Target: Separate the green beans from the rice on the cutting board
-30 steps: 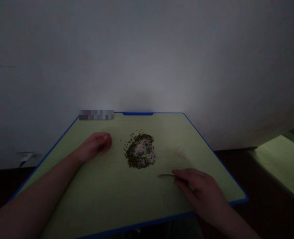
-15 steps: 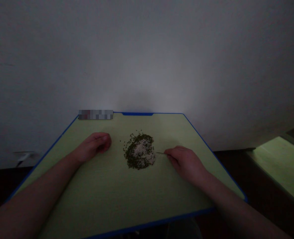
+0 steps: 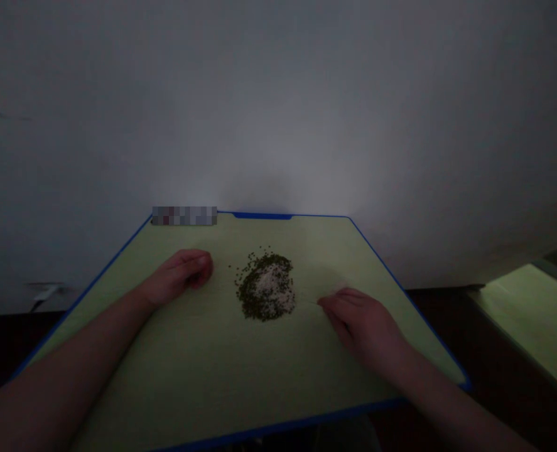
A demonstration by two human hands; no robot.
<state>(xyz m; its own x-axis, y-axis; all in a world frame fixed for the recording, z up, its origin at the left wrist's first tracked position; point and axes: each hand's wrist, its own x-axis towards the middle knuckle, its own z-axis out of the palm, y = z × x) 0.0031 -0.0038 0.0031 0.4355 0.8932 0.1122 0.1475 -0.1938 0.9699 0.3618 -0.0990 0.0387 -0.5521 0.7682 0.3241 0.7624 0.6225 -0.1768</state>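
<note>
A pile of small dark-green beans and pale rice-like grains [image 3: 269, 292] lies mid-table, the pale grains mostly on top and toward the right. Several loose beans are scattered along its upper left. To the right of the pile, my right hand [image 3: 365, 320] pinches a thin stick [image 3: 310, 301] pointing left; the stick is faint and its far tip is hard to make out. My left hand [image 3: 181, 276] rests on the table left of the pile, fingers curled into a loose fist, apart from the grains. No object shows in it, though its palm is partly hidden.
The pale table [image 3: 203, 376] has a blue rim, and a blurred-out flat item [image 3: 184, 216] lies at its far left corner. A wall [image 3: 278, 113] rises behind. Another pale surface [image 3: 532, 307] stands at the right, and a plug [image 3: 47, 294] is at the wall on the left.
My right hand has drawn slightly right and toward me, taking the stick a little away from the pile. My left hand stays in place; the view has shifted slightly.
</note>
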